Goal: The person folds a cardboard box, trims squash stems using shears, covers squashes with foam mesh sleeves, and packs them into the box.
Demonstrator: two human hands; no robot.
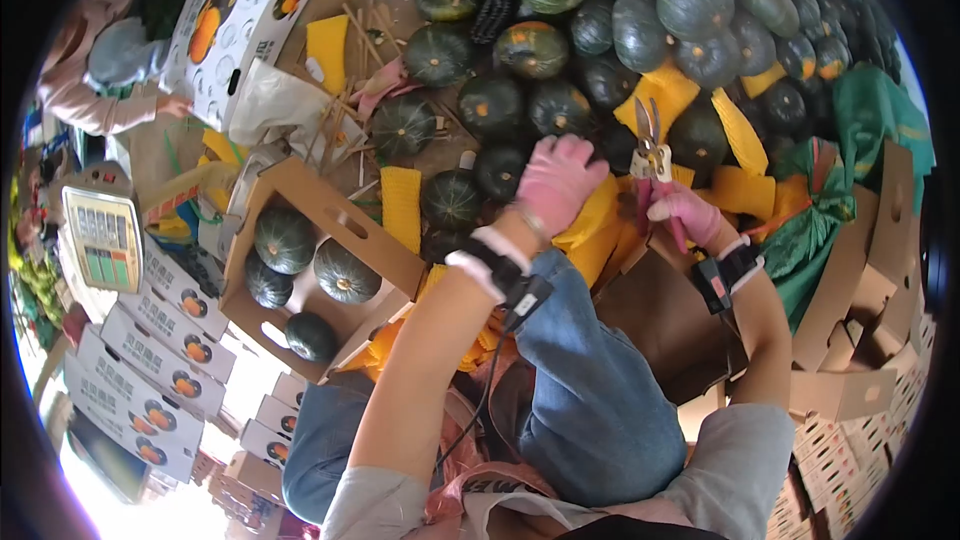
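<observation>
My left hand, in a pink glove, is among the dark green pumpkins, beside one pumpkin. Its fingers are slightly bent and apart, and nothing is visibly held. In my right hand, also gloved in pink, is a pair of pruning shears with red handles. The blades point away from me and stand apart. Yellow foam netting lies between my hands. More pumpkins are heaped beyond them.
An open cardboard box at the left holds several pumpkins. Another brown box is below my right hand. At the far left are a digital scale and printed cartons. Another person's sleeve shows near a white carton. Green sacking lies right.
</observation>
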